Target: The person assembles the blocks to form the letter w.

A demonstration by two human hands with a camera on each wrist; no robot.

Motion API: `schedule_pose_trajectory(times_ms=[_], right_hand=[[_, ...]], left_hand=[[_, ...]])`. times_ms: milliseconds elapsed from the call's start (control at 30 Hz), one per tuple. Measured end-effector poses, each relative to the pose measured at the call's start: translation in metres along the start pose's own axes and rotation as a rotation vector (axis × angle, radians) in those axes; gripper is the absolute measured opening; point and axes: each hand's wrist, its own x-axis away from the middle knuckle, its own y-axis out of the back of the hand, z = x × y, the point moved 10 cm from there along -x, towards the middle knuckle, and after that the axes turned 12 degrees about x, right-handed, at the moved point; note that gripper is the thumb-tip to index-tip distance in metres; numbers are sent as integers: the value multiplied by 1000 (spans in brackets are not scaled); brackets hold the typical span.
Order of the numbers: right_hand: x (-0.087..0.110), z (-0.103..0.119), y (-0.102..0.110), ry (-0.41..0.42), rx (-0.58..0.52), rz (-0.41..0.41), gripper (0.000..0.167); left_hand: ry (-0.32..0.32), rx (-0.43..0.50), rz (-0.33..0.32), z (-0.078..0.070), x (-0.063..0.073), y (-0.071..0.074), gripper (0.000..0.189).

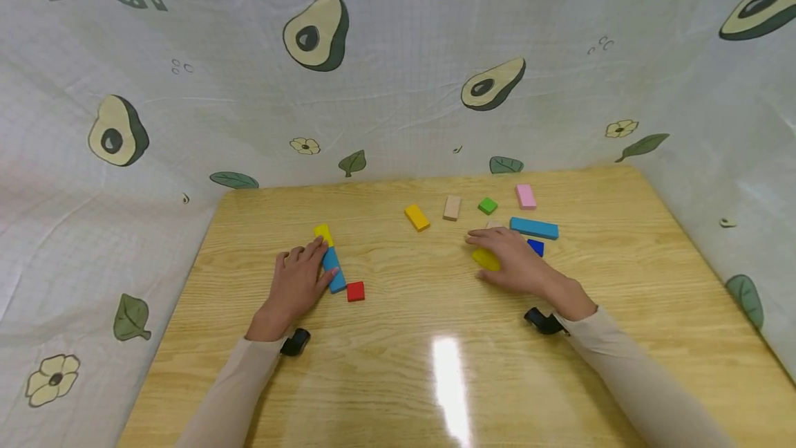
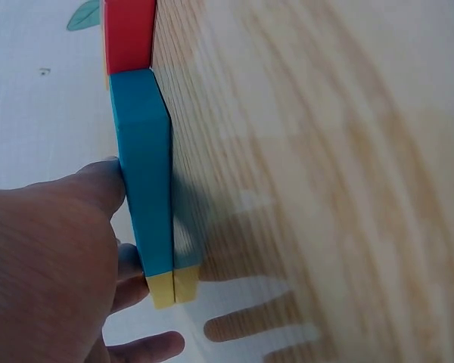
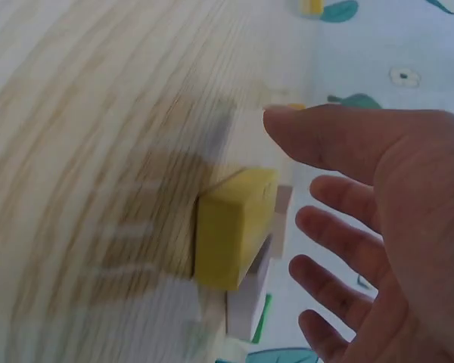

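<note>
My left hand (image 1: pixel 295 285) rests over a light blue block (image 1: pixel 334 269), its thumb touching the block and its fingertips near the yellow block (image 1: pixel 323 232) at the far end. Those two blocks lie end to end in a line, and a red block (image 2: pixel 130 34) sits by the near end. My right hand (image 1: pixel 513 261) hovers around a second yellow block (image 3: pixel 238 231), with thumb and fingers spread apart in the right wrist view. That block lies on the table, partly covered by the hand in the head view.
Beyond the right hand lie a long blue block (image 1: pixel 533 228), a dark blue one (image 1: pixel 535 247), a pink one (image 1: pixel 525 197), a green one (image 1: pixel 488 206), a beige one (image 1: pixel 452 208) and an orange-yellow one (image 1: pixel 417 218). A patterned cloth (image 1: pixel 398 123) rises behind the wooden table (image 1: pixel 385 365).
</note>
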Motion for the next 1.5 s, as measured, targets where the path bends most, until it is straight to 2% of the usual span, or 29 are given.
schedule_pose_trajectory(times_ms=[300,567,733,900,1033,1233,1500], right_hand=[[11,-9,-1,38,-6,31,63],[14,-7,0,121,16,33,70],[12,-6,0,151,33,36,67],[11,-3,2,183,52,30,56],[8,0,1,169,46,19,57],[-2,16,-5,112,12,2,57],[-25,56,-11,76,22,-44,58]], left_hand=[[8,14,5,-1,-1,1,62],[8,16,7,0,1,1,63],[11,13,11,1,1,0,64],[10,14,10,0,1,0,64],[5,15,7,0,1,1,64],[3,14,8,-1,0,0,65],[3,9,0,-1,1,1,64]])
